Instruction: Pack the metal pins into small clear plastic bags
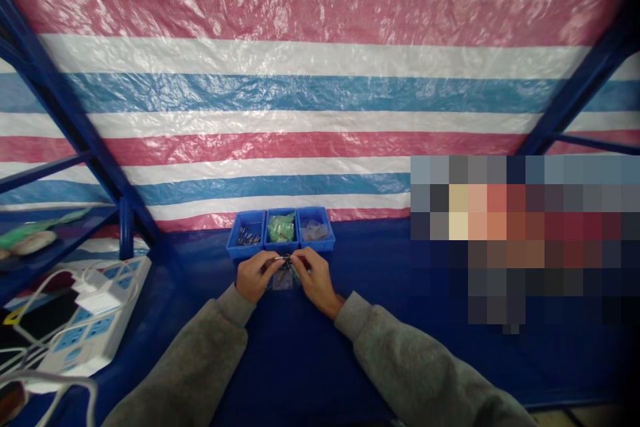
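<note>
My left hand (pixel 256 276) and my right hand (pixel 316 277) meet just in front of three small blue bins, fingertips pinched close together. Between them is a small thin piece (pixel 281 258), pale at the left and dark at the right, too small to name. Beneath the fingers, a small clear plastic bag (pixel 283 279) lies on the blue table (pixel 300 353), with little parts on or in it. The left bin (pixel 246 250) contains dark thin metal pieces. Green packets (pixel 281 228) fill the middle bin, and clear plastic bags (pixel 313 230) lie in the right one.
At the left sits a white power strip (pixel 97 333) with a plugged-in charger (pixel 103 297) and tangled white cables. Blue metal posts (pixel 70 107) frame both sides, with a striped plastic sheet (pixel 300 93) behind. A pixelated area covers the right side.
</note>
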`<control>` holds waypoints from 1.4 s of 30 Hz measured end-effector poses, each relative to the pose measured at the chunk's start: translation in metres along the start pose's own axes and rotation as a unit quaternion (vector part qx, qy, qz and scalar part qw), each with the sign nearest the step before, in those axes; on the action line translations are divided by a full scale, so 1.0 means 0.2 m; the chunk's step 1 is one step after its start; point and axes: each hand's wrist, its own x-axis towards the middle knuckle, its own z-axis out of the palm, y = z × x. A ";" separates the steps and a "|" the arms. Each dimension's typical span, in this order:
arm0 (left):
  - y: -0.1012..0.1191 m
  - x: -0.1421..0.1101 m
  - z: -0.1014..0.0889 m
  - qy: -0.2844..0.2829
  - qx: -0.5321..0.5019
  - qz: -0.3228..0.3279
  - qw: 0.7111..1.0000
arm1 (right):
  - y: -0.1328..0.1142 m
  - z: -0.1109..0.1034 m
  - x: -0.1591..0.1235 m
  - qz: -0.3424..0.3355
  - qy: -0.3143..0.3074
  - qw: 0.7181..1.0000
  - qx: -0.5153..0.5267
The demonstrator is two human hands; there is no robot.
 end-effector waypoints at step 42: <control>-0.03 -0.02 0.02 0.004 0.001 -0.027 1.000 | -0.01 0.00 0.00 -0.006 -0.006 1.000 0.008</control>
